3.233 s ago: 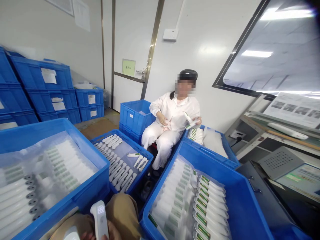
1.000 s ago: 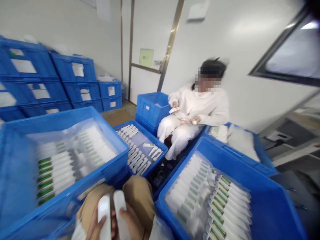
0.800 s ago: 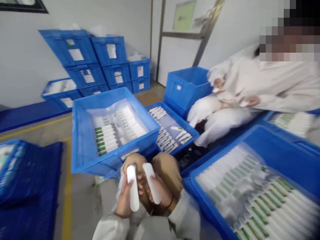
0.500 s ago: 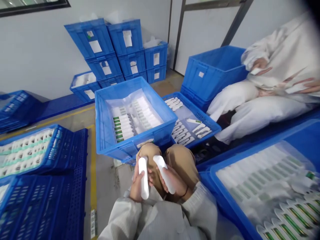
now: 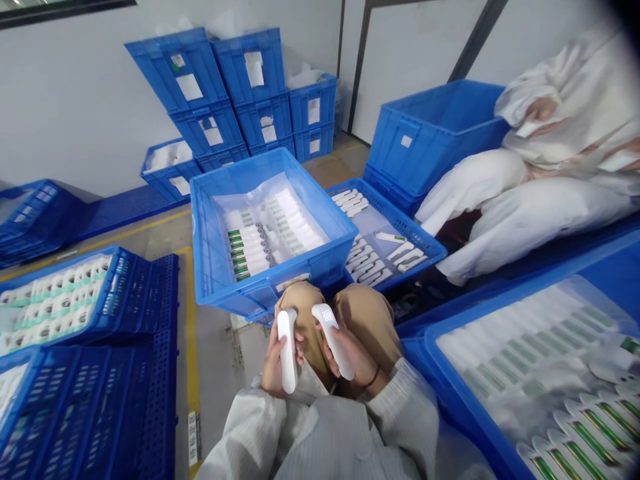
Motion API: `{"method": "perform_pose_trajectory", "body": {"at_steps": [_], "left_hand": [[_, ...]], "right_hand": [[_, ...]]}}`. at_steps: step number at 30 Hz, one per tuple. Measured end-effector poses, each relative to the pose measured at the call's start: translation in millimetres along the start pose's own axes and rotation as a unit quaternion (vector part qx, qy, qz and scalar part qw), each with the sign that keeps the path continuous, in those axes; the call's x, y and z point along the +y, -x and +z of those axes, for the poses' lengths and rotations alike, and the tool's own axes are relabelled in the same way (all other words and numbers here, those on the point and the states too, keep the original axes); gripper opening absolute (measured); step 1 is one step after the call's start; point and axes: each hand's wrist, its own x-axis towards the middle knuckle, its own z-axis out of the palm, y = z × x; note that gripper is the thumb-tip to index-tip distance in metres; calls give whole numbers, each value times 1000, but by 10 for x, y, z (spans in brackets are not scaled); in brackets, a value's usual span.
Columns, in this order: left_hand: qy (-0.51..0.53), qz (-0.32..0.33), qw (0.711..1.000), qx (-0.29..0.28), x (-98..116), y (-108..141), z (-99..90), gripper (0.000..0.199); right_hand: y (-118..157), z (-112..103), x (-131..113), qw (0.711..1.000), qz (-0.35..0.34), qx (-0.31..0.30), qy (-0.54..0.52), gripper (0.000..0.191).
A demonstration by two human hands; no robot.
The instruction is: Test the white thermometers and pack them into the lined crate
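Above my lap, my left hand (image 5: 274,357) is closed around a white handheld thermometer (image 5: 288,353), long and rounded, its top end tilted slightly left. My right hand (image 5: 350,353) grips a second white thermometer (image 5: 336,340), and lit digits show on its upper end. The two thermometers are apart, side by side over my knees. Just beyond my knees stands a blue bin (image 5: 275,267) with rows of white devices in it, some showing green and metallic handles. The undersides of both held thermometers are hidden by my fingers.
A shallow blue crate (image 5: 417,243) with white parts stands right of the bin. At my right is another blue bin (image 5: 431,360) of devices. Perforated crates (image 5: 145,313) stand at the left, stacked bins (image 5: 260,120) at the wall. A co-worker (image 5: 560,160) sits at right, holding white pieces.
Lit digits now show on the thermometer in my right hand, where its end looked blank. Both thermometers have shifted slightly. The co-worker's hands appear farther right and lower.
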Motion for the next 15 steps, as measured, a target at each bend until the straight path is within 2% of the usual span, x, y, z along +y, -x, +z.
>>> {"method": "perform_pose_trajectory", "body": {"at_steps": [9, 15], "left_hand": [[7, -9, 1000, 17, 30, -14, 26, 100], [17, -16, 999, 30, 35, -7, 35, 102]], "right_hand": [[-2, -16, 18, 1000, -10, -10, -18, 51], [-8, -16, 16, 1000, -3, -6, -13, 56]]}}
